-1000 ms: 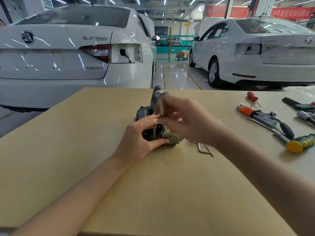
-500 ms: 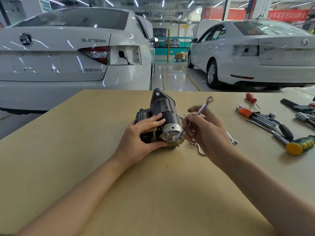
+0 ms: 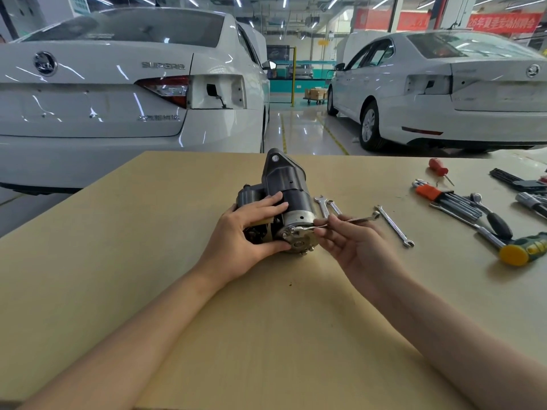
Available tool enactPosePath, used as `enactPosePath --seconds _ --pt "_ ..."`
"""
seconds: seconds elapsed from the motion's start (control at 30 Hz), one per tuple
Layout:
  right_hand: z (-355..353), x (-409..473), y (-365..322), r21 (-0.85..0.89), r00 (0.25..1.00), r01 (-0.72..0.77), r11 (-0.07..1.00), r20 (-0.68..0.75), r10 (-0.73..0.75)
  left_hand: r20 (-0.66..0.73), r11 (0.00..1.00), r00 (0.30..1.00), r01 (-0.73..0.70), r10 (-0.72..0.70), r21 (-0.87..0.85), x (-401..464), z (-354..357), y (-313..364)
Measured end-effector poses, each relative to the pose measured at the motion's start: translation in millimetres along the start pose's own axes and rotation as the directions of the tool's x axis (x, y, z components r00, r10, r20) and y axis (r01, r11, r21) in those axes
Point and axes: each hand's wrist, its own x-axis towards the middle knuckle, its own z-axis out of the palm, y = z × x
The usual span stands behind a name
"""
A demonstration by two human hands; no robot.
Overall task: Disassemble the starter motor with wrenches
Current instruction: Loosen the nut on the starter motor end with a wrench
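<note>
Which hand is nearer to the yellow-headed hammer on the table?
The right hand. It holds a wrench at the starter motor's end cap, on the side toward the hammer. The left hand grips the motor's far side.

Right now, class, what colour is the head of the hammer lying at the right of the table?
Yellow; the hammer shows best, and only, in the head view.

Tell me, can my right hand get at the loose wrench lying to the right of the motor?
Probably yes. The loose wrench lies bare on the table just beyond the right hand, nothing between them. But that hand already pinches another wrench.
</note>
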Motion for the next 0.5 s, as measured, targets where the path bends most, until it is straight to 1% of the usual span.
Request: enactPosePath --seconds 0.13,0.33,0.4,0.5 --pt "2.9 -0.4 1.5 0.075 0.999 -0.034 0.997 -0.027 0.036 -0.006 1.000 1.000 -0.002 0.002 -0.006 -0.5 0.3 -0.5" --pt "3.0 -1.1 2.5 0.084 0.999 -0.030 0.996 -0.023 0.032 -0.009 1.000 1.000 0.004 -0.004 -0.005 0.0 0.2 0.6" --pt "2.2 -1.4 2.6 0.031 1.000 0.010 0.999 -0.003 -0.010 -0.009 1.000 1.000 0.008 -0.009 -0.010 -0.2 0.3 0.9" --pt "2.4 -1.3 -0.1 -0.106 0.993 0.118 0.987 0.042 -0.115 -0.006 1.000 1.000 0.017 -0.017 -0.013 0.0 -0.1 2.0"
